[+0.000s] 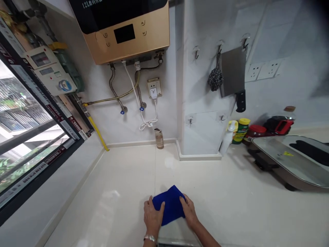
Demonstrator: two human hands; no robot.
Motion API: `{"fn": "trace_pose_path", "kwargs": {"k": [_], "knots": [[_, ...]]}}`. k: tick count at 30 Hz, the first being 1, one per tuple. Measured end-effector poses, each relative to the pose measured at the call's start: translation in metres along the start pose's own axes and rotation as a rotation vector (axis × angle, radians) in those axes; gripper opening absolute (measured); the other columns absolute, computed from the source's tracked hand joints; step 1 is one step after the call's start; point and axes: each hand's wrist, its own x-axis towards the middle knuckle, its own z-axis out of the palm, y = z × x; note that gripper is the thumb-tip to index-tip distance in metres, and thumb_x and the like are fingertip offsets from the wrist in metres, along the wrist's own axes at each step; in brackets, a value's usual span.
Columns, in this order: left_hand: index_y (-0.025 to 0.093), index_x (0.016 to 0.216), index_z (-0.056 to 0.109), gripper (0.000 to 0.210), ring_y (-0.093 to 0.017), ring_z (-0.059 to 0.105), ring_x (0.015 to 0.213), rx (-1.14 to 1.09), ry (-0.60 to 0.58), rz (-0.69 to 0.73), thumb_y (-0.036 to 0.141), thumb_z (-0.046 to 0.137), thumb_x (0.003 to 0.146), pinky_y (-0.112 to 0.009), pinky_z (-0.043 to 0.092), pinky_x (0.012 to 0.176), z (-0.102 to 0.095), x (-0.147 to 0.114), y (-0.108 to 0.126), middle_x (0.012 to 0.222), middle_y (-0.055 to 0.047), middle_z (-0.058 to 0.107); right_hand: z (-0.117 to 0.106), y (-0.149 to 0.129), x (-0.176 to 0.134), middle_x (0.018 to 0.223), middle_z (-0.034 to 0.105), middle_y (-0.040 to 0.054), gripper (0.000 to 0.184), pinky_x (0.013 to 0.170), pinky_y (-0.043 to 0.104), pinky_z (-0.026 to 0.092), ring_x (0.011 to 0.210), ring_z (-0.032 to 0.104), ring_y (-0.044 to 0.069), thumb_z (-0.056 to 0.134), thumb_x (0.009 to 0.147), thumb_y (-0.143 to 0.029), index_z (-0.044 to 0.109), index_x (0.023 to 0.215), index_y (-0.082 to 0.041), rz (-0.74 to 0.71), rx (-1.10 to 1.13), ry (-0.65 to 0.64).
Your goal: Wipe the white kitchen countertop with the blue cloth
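A folded dark blue cloth [170, 205] is held between my two hands over the white countertop, near its front edge. My left hand [153, 213] grips the cloth's left side, thumb on top and fingers at the edge; a bracelet circles that wrist. On the right side, my right hand [189, 210] pinches the cloth's edge with the thumb over it. Whether the cloth rests on the counter or hangs just above it, I cannot tell.
A small bottle [159, 138] stands by the back wall under the water heater [128, 37]. To the right are an electric pan with a glass lid [290, 157], a spray bottle [227, 139] and several jars. A cleaver [233, 72] and steel scrubber [215, 79] hang from hooks. A window [28, 127] is left.
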Motion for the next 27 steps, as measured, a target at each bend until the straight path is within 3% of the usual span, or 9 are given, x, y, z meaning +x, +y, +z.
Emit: {"fn": "trace_pose_path", "kwargs": {"k": [3, 6, 12, 16, 20, 24, 27], "knots": [[0.012, 0.130, 0.056, 0.060, -0.035, 0.049, 0.122, 0.020, 0.026, 0.045, 0.051, 0.056, 0.084, -0.046, 0.042, 0.104, 0.005, 0.012, 0.007, 0.127, -0.019, 0.053, -0.001, 0.001, -0.001, 0.082, 0.072, 0.0028, 0.056, 0.075, 0.034, 0.055, 0.077, 0.064, 0.022, 0.073, 0.064, -0.066, 0.069, 0.094, -0.019, 0.019, 0.042, -0.014], [0.016, 0.120, 0.062, 0.039, -0.028, 0.053, 0.117, 0.012, 0.019, 0.061, 0.033, 0.050, 0.087, -0.040, 0.044, 0.101, 0.003, 0.017, 0.003, 0.123, -0.015, 0.055, -0.007, 0.001, 0.001, 0.082, 0.073, 0.0030, 0.055, 0.071, 0.035, 0.055, 0.075, 0.066, 0.022, 0.074, 0.064, -0.063, 0.069, 0.097, -0.019, 0.091, 0.109, -0.010], [0.022, 0.112, 0.064, 0.033, -0.018, 0.058, 0.110, -0.048, -0.031, 0.062, 0.021, 0.045, 0.085, -0.027, 0.048, 0.091, -0.008, 0.011, -0.014, 0.116, -0.007, 0.061, -0.024, 0.002, 0.010, 0.078, 0.074, 0.0016, 0.049, 0.071, 0.034, 0.057, 0.075, 0.068, 0.022, 0.075, 0.063, -0.062, 0.067, 0.088, -0.020, 0.224, 0.254, 0.077], [0.023, 0.108, 0.064, 0.030, -0.020, 0.058, 0.114, -0.096, -0.006, 0.054, 0.035, 0.046, 0.087, -0.031, 0.047, 0.099, -0.008, 0.007, -0.013, 0.117, -0.007, 0.061, -0.027, -0.001, 0.018, 0.079, 0.074, 0.0038, 0.049, 0.071, 0.036, 0.058, 0.076, 0.069, 0.024, 0.078, 0.060, -0.060, 0.068, 0.084, -0.019, 0.283, 0.299, 0.050], [0.021, 0.096, 0.064, 0.041, -0.027, 0.061, 0.103, -0.120, 0.030, 0.014, 0.056, 0.048, 0.083, -0.040, 0.050, 0.091, -0.007, 0.015, -0.007, 0.106, -0.010, 0.063, -0.034, -0.010, 0.029, 0.076, 0.073, 0.0056, 0.051, 0.071, 0.037, 0.057, 0.074, 0.069, 0.025, 0.084, 0.057, -0.055, 0.070, 0.087, -0.016, 0.332, 0.284, -0.009], [0.019, 0.087, 0.066, 0.041, -0.025, 0.063, 0.083, -0.183, 0.009, 0.011, 0.057, 0.051, 0.080, -0.040, 0.050, 0.086, -0.012, 0.022, -0.009, 0.089, -0.008, 0.066, -0.048, -0.016, 0.033, 0.077, 0.074, 0.0026, 0.052, 0.072, 0.034, 0.056, 0.074, 0.069, 0.022, 0.085, 0.055, -0.050, 0.071, 0.093, -0.018, 0.336, 0.253, -0.028], [0.019, 0.092, 0.068, 0.046, -0.025, 0.065, 0.083, -0.267, -0.002, -0.017, 0.060, 0.053, 0.078, -0.039, 0.051, 0.086, -0.016, 0.016, -0.016, 0.087, -0.007, 0.069, -0.055, -0.020, 0.031, 0.077, 0.073, 0.0028, 0.049, 0.072, 0.033, 0.055, 0.076, 0.068, 0.022, 0.083, 0.056, -0.049, 0.072, 0.091, -0.018, 0.347, 0.260, -0.036]]}}
